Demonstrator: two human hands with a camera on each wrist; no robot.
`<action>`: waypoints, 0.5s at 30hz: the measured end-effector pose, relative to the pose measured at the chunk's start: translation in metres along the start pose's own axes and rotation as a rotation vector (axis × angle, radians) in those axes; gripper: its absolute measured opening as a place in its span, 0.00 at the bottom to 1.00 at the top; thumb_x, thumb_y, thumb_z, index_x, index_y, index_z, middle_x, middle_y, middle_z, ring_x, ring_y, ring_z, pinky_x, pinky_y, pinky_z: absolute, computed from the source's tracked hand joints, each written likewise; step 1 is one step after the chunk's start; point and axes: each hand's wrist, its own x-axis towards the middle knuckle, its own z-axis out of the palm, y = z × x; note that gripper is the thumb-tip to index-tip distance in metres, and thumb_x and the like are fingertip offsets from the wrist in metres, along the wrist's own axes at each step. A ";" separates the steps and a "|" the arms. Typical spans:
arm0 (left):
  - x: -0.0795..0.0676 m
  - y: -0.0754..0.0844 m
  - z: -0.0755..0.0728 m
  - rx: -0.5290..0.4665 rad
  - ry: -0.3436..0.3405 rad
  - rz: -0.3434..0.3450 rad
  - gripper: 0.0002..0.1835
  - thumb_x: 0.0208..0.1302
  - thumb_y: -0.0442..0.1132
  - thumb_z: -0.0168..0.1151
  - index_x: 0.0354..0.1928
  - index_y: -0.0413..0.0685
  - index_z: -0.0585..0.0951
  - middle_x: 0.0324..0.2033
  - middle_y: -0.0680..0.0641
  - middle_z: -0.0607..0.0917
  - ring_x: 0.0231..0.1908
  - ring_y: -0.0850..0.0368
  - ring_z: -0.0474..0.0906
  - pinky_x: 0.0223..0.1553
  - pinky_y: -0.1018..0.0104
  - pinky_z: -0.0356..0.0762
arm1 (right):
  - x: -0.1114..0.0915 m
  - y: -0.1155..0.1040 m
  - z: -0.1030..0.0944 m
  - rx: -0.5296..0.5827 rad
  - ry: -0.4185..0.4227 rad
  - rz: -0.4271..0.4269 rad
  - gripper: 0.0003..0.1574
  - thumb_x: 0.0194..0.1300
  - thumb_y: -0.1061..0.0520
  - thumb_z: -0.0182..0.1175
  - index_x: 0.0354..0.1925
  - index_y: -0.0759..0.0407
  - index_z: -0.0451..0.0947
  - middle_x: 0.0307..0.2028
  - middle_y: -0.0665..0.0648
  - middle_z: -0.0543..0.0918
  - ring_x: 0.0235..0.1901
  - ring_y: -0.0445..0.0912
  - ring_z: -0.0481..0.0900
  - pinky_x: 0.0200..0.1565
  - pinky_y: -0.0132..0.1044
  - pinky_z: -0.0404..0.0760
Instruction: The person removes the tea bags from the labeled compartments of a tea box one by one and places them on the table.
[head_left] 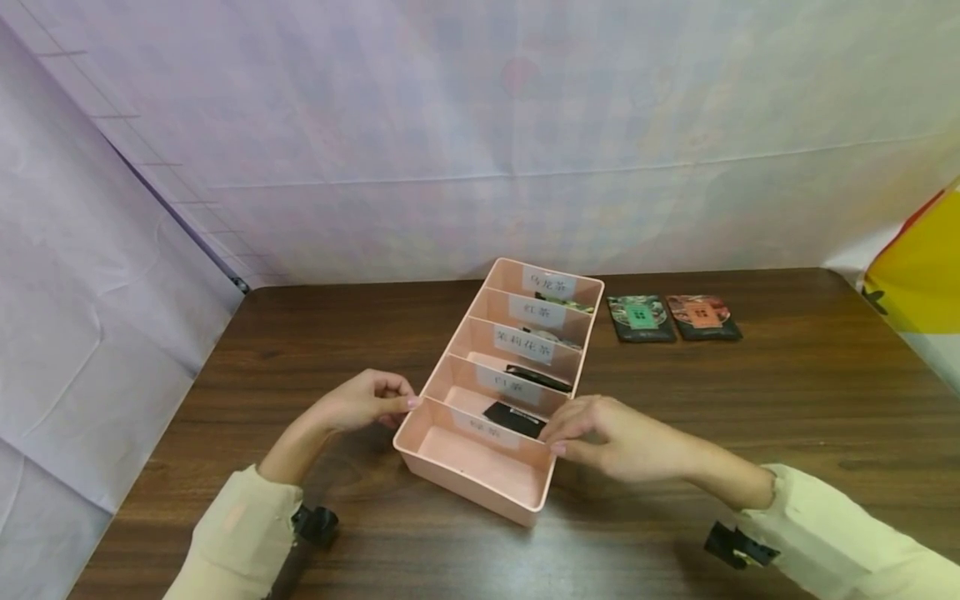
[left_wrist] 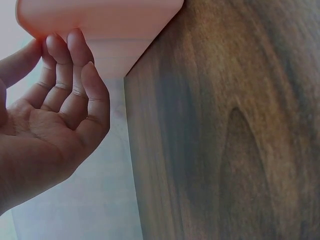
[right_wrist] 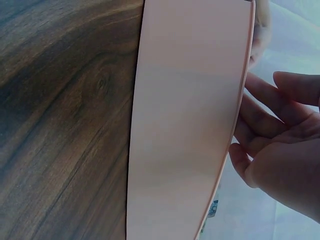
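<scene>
A pink divided box (head_left: 480, 467) with Chinese labels on its walls stands on the wooden table. My left hand (head_left: 367, 400) is at its left side, thumb and fingertips pinching the rim; in the left wrist view the other fingers curl against the outer wall. Over the right rim reaches my right hand (head_left: 622, 437), its fingertips at the right end of a black packet (head_left: 513, 419) in the second compartment from the front. The right thumb is apart from the fingers in the right wrist view, and the box wall (right_wrist: 185, 120) hides the fingertips there.
A green-and-black tea sachet (head_left: 641, 318) and a red-and-black tea sachet (head_left: 703, 317) lie side by side right of the box. More packets, such as a dark packet (head_left: 538, 377), stand in the farther compartments. A pale patterned cloth (head_left: 480, 167) hangs behind the table.
</scene>
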 end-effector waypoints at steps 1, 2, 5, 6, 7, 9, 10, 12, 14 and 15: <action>0.000 0.000 0.000 -0.002 -0.001 0.002 0.09 0.63 0.32 0.54 0.33 0.27 0.75 0.23 0.52 0.77 0.25 0.58 0.75 0.32 0.60 0.76 | 0.000 0.000 -0.001 0.022 -0.003 0.015 0.08 0.62 0.63 0.56 0.37 0.62 0.82 0.39 0.53 0.82 0.42 0.45 0.77 0.47 0.42 0.73; 0.000 0.000 0.000 -0.001 -0.001 0.002 0.09 0.63 0.32 0.54 0.33 0.27 0.75 0.23 0.52 0.77 0.25 0.59 0.75 0.32 0.61 0.76 | -0.001 -0.001 -0.001 0.042 -0.005 0.031 0.09 0.62 0.63 0.56 0.37 0.63 0.82 0.39 0.54 0.82 0.42 0.45 0.77 0.46 0.41 0.74; 0.000 0.000 0.000 0.001 0.002 0.001 0.09 0.63 0.31 0.54 0.33 0.27 0.75 0.23 0.51 0.77 0.25 0.59 0.75 0.32 0.60 0.76 | -0.001 -0.002 -0.002 0.085 -0.015 0.068 0.10 0.62 0.64 0.55 0.39 0.63 0.82 0.40 0.54 0.81 0.42 0.45 0.77 0.46 0.40 0.75; 0.000 0.000 0.000 0.002 0.002 0.000 0.09 0.63 0.31 0.54 0.33 0.27 0.75 0.23 0.51 0.78 0.25 0.59 0.75 0.32 0.61 0.76 | -0.001 -0.002 -0.003 0.090 -0.017 0.076 0.10 0.62 0.64 0.55 0.39 0.64 0.82 0.40 0.54 0.81 0.42 0.45 0.77 0.46 0.40 0.75; 0.000 0.000 0.000 0.004 0.002 0.000 0.09 0.63 0.31 0.54 0.33 0.27 0.75 0.23 0.51 0.78 0.25 0.59 0.75 0.32 0.61 0.76 | -0.001 -0.002 -0.003 0.091 -0.020 0.083 0.10 0.61 0.65 0.55 0.39 0.64 0.81 0.40 0.54 0.81 0.42 0.45 0.77 0.46 0.40 0.75; 0.000 0.001 0.000 0.008 0.003 -0.001 0.09 0.63 0.31 0.54 0.33 0.27 0.75 0.23 0.51 0.78 0.25 0.59 0.75 0.32 0.60 0.76 | -0.001 -0.003 -0.003 0.092 -0.024 0.094 0.10 0.61 0.66 0.55 0.39 0.63 0.81 0.41 0.54 0.81 0.43 0.44 0.76 0.46 0.40 0.75; 0.000 0.001 0.000 0.010 0.002 -0.001 0.09 0.63 0.32 0.54 0.33 0.27 0.75 0.23 0.51 0.78 0.25 0.59 0.75 0.32 0.60 0.76 | -0.001 -0.003 -0.003 0.091 -0.025 0.098 0.10 0.61 0.66 0.55 0.40 0.64 0.81 0.41 0.53 0.81 0.43 0.45 0.76 0.46 0.40 0.75; 0.000 0.001 0.000 0.010 0.001 0.000 0.09 0.63 0.32 0.54 0.33 0.27 0.75 0.23 0.51 0.78 0.25 0.60 0.75 0.31 0.61 0.76 | -0.001 -0.003 -0.003 0.089 -0.024 0.104 0.11 0.61 0.67 0.55 0.40 0.63 0.81 0.41 0.54 0.80 0.44 0.45 0.76 0.47 0.40 0.74; 0.001 0.000 0.000 0.006 0.001 -0.005 0.09 0.63 0.32 0.54 0.33 0.28 0.75 0.23 0.51 0.78 0.25 0.60 0.75 0.32 0.61 0.76 | -0.001 -0.003 -0.003 0.086 -0.023 0.101 0.11 0.61 0.66 0.54 0.40 0.64 0.81 0.41 0.54 0.80 0.44 0.46 0.76 0.47 0.41 0.74; 0.001 0.000 0.000 -0.003 -0.001 -0.007 0.09 0.64 0.32 0.54 0.33 0.27 0.75 0.23 0.52 0.78 0.25 0.60 0.75 0.32 0.61 0.76 | -0.002 -0.004 -0.003 0.087 -0.022 0.104 0.11 0.61 0.66 0.54 0.40 0.64 0.81 0.41 0.54 0.80 0.44 0.46 0.76 0.47 0.40 0.74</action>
